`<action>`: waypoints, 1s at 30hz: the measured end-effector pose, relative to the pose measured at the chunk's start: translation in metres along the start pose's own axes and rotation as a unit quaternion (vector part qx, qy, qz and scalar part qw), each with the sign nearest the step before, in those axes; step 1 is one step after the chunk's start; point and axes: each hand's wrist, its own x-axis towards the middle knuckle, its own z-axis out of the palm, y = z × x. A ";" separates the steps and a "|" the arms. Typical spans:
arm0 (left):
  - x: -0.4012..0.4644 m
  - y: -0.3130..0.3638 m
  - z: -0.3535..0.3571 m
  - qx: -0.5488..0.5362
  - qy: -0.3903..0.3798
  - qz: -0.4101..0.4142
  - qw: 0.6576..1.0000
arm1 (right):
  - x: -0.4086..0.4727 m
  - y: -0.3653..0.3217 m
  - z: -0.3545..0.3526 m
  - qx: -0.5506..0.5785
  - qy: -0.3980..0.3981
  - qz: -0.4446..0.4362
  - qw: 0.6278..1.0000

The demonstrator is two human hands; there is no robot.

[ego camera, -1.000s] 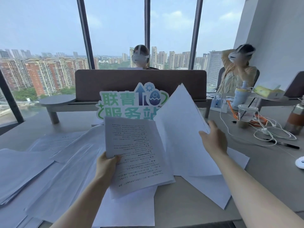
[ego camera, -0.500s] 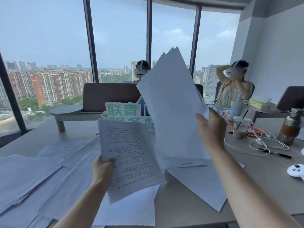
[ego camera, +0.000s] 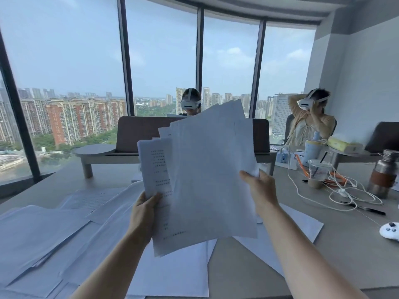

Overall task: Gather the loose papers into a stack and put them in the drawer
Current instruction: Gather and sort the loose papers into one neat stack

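My left hand (ego camera: 145, 209) grips the lower left edge of a printed stack of papers (ego camera: 155, 169), held upright above the table. My right hand (ego camera: 260, 187) holds a bundle of blank-sided sheets (ego camera: 211, 169) by its right edge, laid over the front of the printed stack. More loose papers (ego camera: 43, 231) lie spread over the left and near part of the grey table (ego camera: 356, 244), and a few sheets (ego camera: 298, 231) lie under my right arm. No drawer is in view.
To the right stand a plastic cup (ego camera: 317, 173), a steel bottle (ego camera: 383, 174), white cables (ego camera: 345, 193), a black pen (ego camera: 371, 210) and a white controller (ego camera: 389, 230). A brown divider panel (ego camera: 133, 134) crosses the table. Two people in headsets sit behind it.
My right hand has brought its sheets left and down onto the front of the printed stack. My left hand has raised its stack more upright. The green sign is now hidden behind the papers.
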 end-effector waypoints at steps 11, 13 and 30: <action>-0.009 -0.004 0.013 0.063 -0.037 0.067 0.995 | -0.020 0.032 0.003 -0.031 -0.099 0.011 0.995; -0.011 -0.006 0.014 0.072 -0.059 0.083 0.992 | -0.026 0.034 0.006 -0.043 -0.064 -0.042 0.996; -0.012 -0.040 0.012 0.138 -0.020 0.049 0.989 | -0.051 0.080 0.011 -0.025 -0.141 0.039 0.989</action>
